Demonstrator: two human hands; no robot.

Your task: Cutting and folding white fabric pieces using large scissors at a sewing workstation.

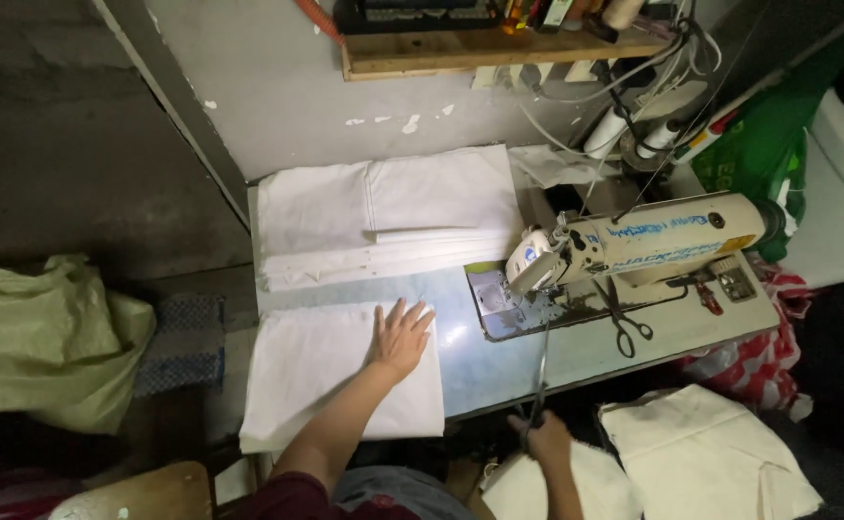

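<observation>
**Left hand flat on cloth, right hand low at table edge**

- Left hand (401, 337): fingers spread, palm down, pressed on the near flat white rectangular fabric piece (335, 376). That piece lies at the table's near-left corner, overhanging the front edge a bit.
- Right hand (542, 438): below the table's front edge, closed around something dark and thin that runs up toward the machine. Can't tell what it is, looks like a strap or cord.
- Behind the left hand: tall stack of folded white fabric sheets (388, 217), apart from the near piece.
- Cream-coloured industrial sewing machine (634, 246) sits right of the cloth; black-handled scissors (624, 323) lie on the pale grey table top (480, 361) in front of it.
- Doing it well, my read: keep the palm flat and fingers wide so the piece stays unwrinkled, edges square to the table.
</observation>
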